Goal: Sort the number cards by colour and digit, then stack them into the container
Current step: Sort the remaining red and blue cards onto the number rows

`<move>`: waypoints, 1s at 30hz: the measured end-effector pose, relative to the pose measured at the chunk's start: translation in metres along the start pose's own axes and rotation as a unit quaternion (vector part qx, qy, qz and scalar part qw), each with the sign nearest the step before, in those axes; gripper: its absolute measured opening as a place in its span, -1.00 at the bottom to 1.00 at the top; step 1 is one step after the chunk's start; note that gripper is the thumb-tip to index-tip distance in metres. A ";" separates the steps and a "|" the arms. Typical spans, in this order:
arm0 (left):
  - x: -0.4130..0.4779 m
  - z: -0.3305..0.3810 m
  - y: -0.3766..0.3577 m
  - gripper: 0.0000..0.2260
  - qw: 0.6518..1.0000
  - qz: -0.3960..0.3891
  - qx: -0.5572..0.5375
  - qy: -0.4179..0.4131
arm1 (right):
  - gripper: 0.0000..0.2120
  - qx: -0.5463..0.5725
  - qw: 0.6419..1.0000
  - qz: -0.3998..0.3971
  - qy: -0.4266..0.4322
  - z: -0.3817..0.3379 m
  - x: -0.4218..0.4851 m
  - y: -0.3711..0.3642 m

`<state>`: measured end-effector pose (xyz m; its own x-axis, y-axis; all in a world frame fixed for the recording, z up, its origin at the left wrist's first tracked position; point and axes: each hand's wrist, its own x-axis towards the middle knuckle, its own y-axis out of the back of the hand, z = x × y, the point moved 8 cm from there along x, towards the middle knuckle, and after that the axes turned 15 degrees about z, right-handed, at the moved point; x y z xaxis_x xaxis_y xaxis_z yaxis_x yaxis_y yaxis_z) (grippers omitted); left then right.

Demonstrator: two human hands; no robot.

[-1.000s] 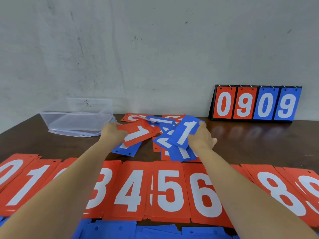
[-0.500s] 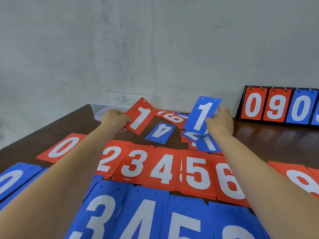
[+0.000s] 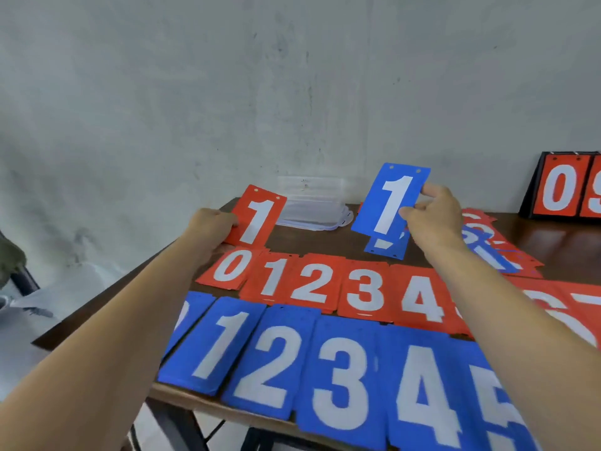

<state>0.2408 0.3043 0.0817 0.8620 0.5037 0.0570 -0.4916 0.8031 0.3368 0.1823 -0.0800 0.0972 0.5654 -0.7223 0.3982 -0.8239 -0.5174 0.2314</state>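
Red 1 card point(image 3: 260, 216) pinched, left grip point(image 3: 211, 227); blue 1 card point(image 3: 393, 200) pinched, right grip point(image 3: 435, 219).

The scene is evenly and softly lit, faint reflections are seen on the desk point(image 3: 566, 239) at the right, and edges are bent and slightly blurred by the wide lens.

Two hands point(image 3: 434, 219), two raised cards point(image 3: 392, 200), one container point(image 3: 312, 203), one scoreboard point(image 3: 566, 190)

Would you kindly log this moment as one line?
left hand holds red 1 card | right hand holds blue 1 card
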 end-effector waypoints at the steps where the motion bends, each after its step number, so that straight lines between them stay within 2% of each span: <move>1: 0.004 -0.007 0.005 -0.91 1.000 -0.010 0.000 0.010 | -0.59 0.006 1.000 0.000 -0.006 -0.002 -0.012 -0.005; 3: 0.008 -0.018 0.010 -0.90 0.999 -0.037 0.010 0.015 | -0.54 0.020 1.000 -0.003 -0.023 -0.008 -0.038 -0.010; 7: 0.013 -0.041 0.002 -0.78 0.991 -0.130 0.042 -0.005 | -0.68 0.044 0.998 -0.024 -0.048 -0.025 -0.089 -0.009; 11: 0.011 -0.054 -0.002 -0.90 0.980 -0.182 0.072 -0.028 | -0.64 0.056 0.993 -0.062 -0.078 -0.039 -0.140 -0.008; 13: 0.013 -0.056 -0.004 -0.89 0.978 -0.192 0.073 -0.045 | -0.65 0.054 0.992 -0.076 -0.081 -0.045 -0.163 -0.009; 19: 0.008 -0.055 -0.020 -0.83 0.972 -0.194 0.062 -0.115 | -0.67 0.017 0.993 -0.084 -0.084 -0.053 -0.199 -0.008; 22: 0.001 -0.052 -0.024 -0.83 0.953 -0.174 0.137 -0.206 | -0.63 -0.009 0.992 -0.094 -0.077 -0.057 -0.208 -0.012; 24: -0.004 -0.053 -0.024 -0.73 0.934 -0.163 0.192 -0.255 | -0.60 -0.012 0.992 -0.099 -0.077 -0.058 -0.213 -0.016; 27: -0.005 -0.056 -0.023 -0.61 0.913 -0.132 0.258 -0.289 | -0.58 -0.008 0.992 -0.098 -0.078 -0.057 -0.222 -0.020; 30: -0.005 -0.055 -0.021 -0.59 0.903 -0.118 0.277 -0.307 | -0.58 -0.013 0.992 -0.101 -0.077 -0.055 -0.232 -0.024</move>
<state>0.2396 0.3026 0.0224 0.9241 -0.0684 0.3761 -0.2953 0.4970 0.8159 0.0689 0.1250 0.0482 0.7160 -0.6684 0.2013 -0.6934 -0.6477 0.3156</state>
